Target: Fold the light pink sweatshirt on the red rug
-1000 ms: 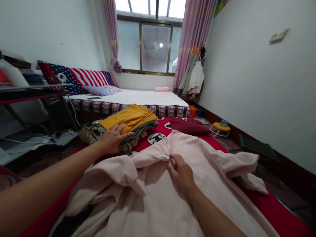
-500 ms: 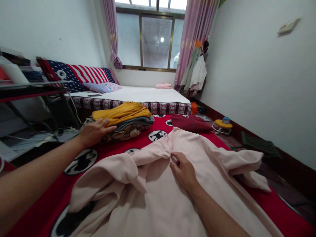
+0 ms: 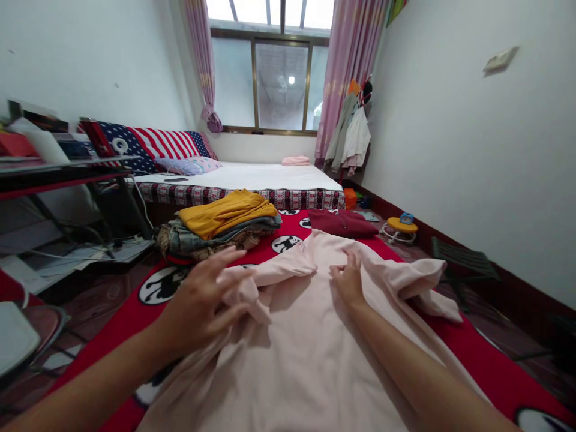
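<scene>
A pale pink garment (image 3: 310, 336) lies spread and rumpled on a red blanket (image 3: 450, 327) with black-and-white round prints. My left hand (image 3: 202, 303) hovers with fingers spread over the garment's bunched left sleeve. Flat on the cloth near the collar rests my right hand (image 3: 348, 279), fingers together, holding nothing. A pile of folded clothes (image 3: 222, 225) with a mustard-yellow piece on top sits beyond my left hand. A folded dark red garment (image 3: 342, 222) lies past the collar.
A bed (image 3: 252, 177) with a flag-print pillow stands under the window. A black desk (image 3: 58, 174) with cables is on the left. Clothes hang at the right corner; a small yellow stool (image 3: 400, 228) and a dark folded chair (image 3: 463, 261) stand along the right wall.
My left hand left the folded pile and came back over the pink garment's left sleeve. My right hand let go of the pinched fold and slid up toward the collar.
</scene>
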Tool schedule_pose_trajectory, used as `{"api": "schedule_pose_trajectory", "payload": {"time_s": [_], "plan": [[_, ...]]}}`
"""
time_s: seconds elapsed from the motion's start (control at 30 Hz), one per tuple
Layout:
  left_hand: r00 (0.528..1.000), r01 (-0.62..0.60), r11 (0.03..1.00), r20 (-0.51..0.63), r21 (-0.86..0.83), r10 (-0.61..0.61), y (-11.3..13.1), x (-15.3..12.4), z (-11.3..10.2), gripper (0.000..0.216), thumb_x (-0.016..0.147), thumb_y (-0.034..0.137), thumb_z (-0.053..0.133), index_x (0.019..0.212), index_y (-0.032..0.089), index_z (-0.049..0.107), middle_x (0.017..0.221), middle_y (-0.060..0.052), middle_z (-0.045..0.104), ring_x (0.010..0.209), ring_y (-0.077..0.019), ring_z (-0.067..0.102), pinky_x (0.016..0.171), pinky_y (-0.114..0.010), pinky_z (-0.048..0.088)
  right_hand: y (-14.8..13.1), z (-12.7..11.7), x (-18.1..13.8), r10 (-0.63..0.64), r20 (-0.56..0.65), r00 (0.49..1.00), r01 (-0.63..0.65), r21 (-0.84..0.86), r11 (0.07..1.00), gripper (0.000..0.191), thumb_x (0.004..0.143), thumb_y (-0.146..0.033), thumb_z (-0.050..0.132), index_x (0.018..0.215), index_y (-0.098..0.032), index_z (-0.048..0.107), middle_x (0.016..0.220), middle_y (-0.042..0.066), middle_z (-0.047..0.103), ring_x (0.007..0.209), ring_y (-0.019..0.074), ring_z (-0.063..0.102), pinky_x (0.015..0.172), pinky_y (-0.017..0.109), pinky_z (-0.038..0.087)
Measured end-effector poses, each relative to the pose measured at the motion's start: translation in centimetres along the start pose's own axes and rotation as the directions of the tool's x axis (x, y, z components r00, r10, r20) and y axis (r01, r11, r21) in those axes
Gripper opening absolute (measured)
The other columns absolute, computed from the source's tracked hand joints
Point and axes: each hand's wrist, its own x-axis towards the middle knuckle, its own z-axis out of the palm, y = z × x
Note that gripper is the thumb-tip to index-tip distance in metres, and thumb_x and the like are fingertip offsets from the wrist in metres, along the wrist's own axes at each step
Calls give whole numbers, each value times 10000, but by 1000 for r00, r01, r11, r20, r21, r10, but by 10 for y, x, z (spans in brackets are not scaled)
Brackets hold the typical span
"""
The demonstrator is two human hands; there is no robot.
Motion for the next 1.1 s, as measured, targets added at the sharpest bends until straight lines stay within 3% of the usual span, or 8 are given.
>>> {"api": "schedule_pose_trajectory", "payload": {"time_s": [0.1,0.2,0.33,0.47,0.67,0.8,0.93,1.1], "plan": [[951,-247,969,196,15,240,32,-21,25,371,854,479,586,1200,354,634,1549,21,343,1449,-306,235,1192,-522,161,7,-20,42,14,-54,998,-23,-181,983,673,728,-154,547,1387,-128,412,1447,214,352,1191,287,537,955,396,486],[924,-282,958,285,55,256,24,-25,44,304,866,443,588,1096,273,690,1462,-36,475,1400,-296,332,1180,-504,186,16,-34,74,300,82,950,-282,-185,942,854,748,-197,628,1498,-171,222,1313,216,505,929,262,672,714,365,577],[946,13,928,296,373,-132,-27,-17,28,197,856,205,535,884,200,731,1096,-109,677,1133,-305,552,1018,-497,373,27,-43,86,435,243,867,-388,-218,896,948,747,-323,726,1506,-136,190,1141,212,621,636,203,669,467,284,530],[843,342,683,110,646,-526,-67,-11,-10,259,856,237,475,819,115,699,897,-169,644,905,-354,582,790,-509,445,30,-46,84,401,276,874,-296,-352,888,863,784,-478,697,1448,-83,310,1086,218,653,638,220,671,459,277,507],[893,407,840,39,359,-449,-54,19,14,376,908,326,394,1161,186,635,1225,-112,617,1096,-295,580,895,-405,465,20,-38,88,272,296,915,-6,-667,745,647,814,-512,638,1306,-102,552,1193,228,637,1069,356,631,812,385,505],[772,553,801,220,231,-596,-55,38,67,503,870,311,455,1329,112,508,1207,-169,646,1094,-288,623,881,-361,482,14,-35,89,249,346,904,54,-672,738,321,830,-346,608,1081,-179,718,1079,159,704,1034,331,649,820,356,479],[671,677,715,255,172,-696,-66,48,91,468,792,354,567,1175,88,600,1101,-195,684,1037,-328,648,814,-353,496,15,-49,92,207,315,926,44,-636,770,271,877,-279,520,995,-160,733,912,116,735,880,260,681,716,279,469],[759,632,772,147,67,-634,-71,70,78,259,793,235,478,945,150,670,969,-106,706,982,-266,642,862,-323,479,15,-71,111,138,102,985,-68,-506,860,336,903,-293,442,976,-92,702,737,106,702,683,212,655,644,267,470]]}}
